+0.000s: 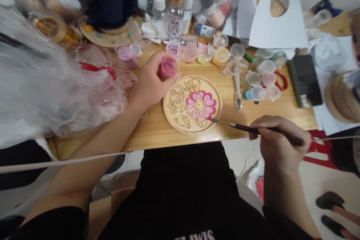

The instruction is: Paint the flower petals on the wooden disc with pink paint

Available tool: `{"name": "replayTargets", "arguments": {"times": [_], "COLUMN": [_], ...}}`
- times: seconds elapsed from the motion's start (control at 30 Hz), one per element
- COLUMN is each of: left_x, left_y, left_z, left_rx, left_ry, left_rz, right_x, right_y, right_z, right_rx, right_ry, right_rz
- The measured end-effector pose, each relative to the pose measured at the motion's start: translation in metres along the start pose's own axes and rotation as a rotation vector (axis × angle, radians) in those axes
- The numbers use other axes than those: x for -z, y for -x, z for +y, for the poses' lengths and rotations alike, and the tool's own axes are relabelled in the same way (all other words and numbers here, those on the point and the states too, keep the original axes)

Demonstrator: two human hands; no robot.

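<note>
While colouring seems underway: wooden disc lies on table
Left hand: grips pink cup beyond disc
Right hand: pinches thin tool, tip at disc's flower
Next stroke: likely needs steady tip

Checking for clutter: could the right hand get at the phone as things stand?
Probably yes: the phone lies uncovered, and bare tabletop shows between it and the right hand. That hand holds a dark-handled tool, though, so grasping the phone would likely mean setting it down.
</note>
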State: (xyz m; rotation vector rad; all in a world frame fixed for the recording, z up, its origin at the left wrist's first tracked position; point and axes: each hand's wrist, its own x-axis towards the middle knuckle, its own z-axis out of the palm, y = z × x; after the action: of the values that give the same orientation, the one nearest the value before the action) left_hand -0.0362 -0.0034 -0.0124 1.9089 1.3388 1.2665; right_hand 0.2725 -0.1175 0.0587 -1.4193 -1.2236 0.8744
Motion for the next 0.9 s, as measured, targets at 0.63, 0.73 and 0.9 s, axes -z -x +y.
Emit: {"name": "replayTargets", "arguments": {"times": [0.63, 0.73, 0.9], "left_x": [0.001, 0.001, -0.002], "left_y": [0.000, 0.000, 0.001], "left_z": [-0.002, -0.001, -0.002], "left_rx": [-0.047, -0.082, -0.036], "left_ry": [0.002, -0.021, 0.021], "left_rz": [0.016, 0.030, 0.027], "right_x": [-0.001, -0.001, -0.014], "right_y": [-0.002, -0.006, -0.020], "right_z": [-0.001, -0.012, -0.049], "right_rx": [0.056, 0.124, 0.136], "right_ry": [0.045, 0.139, 0.354], "right_rz": [0.009, -0.095, -0.274]}}
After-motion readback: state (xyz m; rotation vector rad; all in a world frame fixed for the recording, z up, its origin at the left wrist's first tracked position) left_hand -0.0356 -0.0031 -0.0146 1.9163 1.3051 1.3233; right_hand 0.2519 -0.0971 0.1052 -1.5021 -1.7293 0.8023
